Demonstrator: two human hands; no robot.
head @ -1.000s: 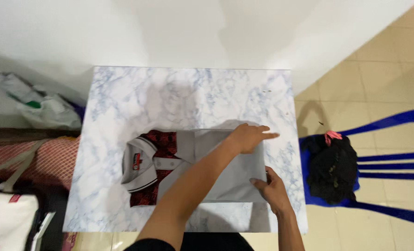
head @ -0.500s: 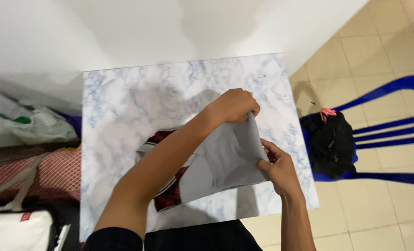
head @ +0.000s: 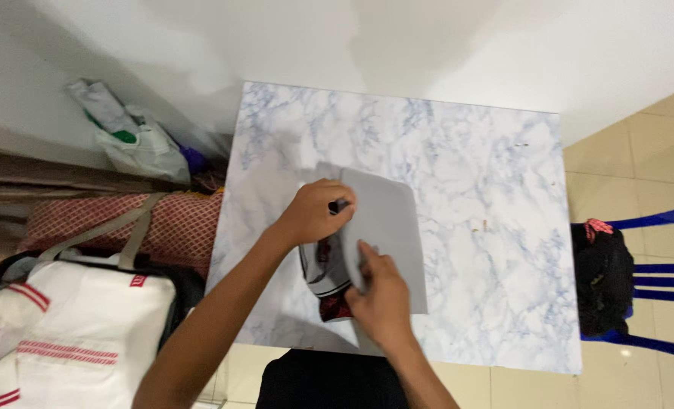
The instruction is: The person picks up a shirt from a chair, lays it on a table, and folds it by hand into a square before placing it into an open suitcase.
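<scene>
A grey shirt with a red patterned panel and striped collar (head: pixel 386 220) lies folded in half on the marble-patterned table (head: pixel 465 189). My left hand (head: pixel 315 213) grips the folded grey edge at the shirt's left side. My right hand (head: pixel 382 295) presses on the lower part of the grey fabric, near the table's front edge. A bit of the collar and red panel (head: pixel 329 284) peeks out between my hands. The rest of the shirt's front is hidden under the fold.
A blue plastic chair (head: pixel 662 276) with a black cloth (head: pixel 602 280) on it stands to the right. Left of the table are a white bag with red stripes (head: pixel 72 326), a red checked bag (head: pixel 117 223) and a crumpled plastic bag (head: pixel 136 140). A white wall is behind.
Both hands lifted the shirt's right end and carried it leftwards over the collar end, folding the shirt in half. The camera view also shifted right relative to the table.
</scene>
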